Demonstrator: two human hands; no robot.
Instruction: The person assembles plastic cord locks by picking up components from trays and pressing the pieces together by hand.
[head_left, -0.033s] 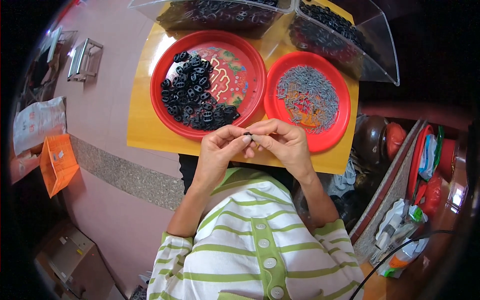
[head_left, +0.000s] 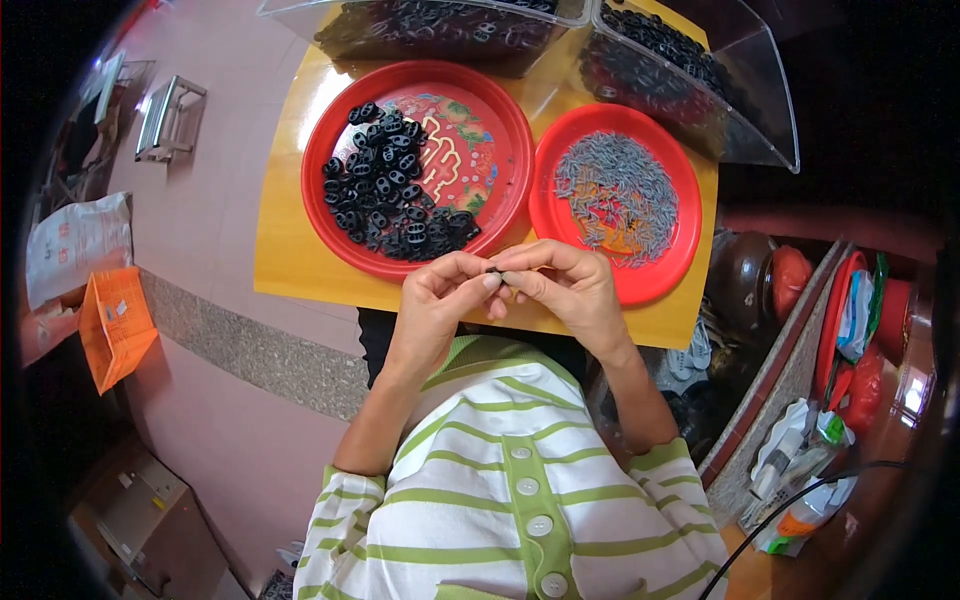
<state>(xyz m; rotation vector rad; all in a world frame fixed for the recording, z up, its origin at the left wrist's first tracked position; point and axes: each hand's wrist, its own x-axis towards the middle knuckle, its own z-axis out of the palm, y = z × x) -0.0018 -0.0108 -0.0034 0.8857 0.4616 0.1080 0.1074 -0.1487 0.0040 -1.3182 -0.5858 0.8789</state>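
In front of my body, at the near edge of the yellow tabletop, my two hands meet fingertip to fingertip. My left hand [head_left: 447, 292] pinches a small black plastic piece [head_left: 494, 270] between thumb and forefinger. From the other side my right hand [head_left: 566, 290] is closed in a pinch against it; anything tiny between those fingertips is hidden. Just beyond the left hand, a large red tray [head_left: 316, 225] bears many black plastic pieces [head_left: 385, 180] with two holes each. Past the right hand, a smaller red tray [head_left: 686, 215] holds a heap of thin grey pins or screws [head_left: 625, 190].
Clear plastic bins [head_left: 690, 65] full of black pieces line the table's far side. To the left on the floor are a metal stool [head_left: 170, 120] and an orange bag [head_left: 118, 325]. Bags and a dark cable [head_left: 800, 490] lie at the right.
The small black piece shows slightly turned between my fingertips. My hands otherwise stay in the same place.
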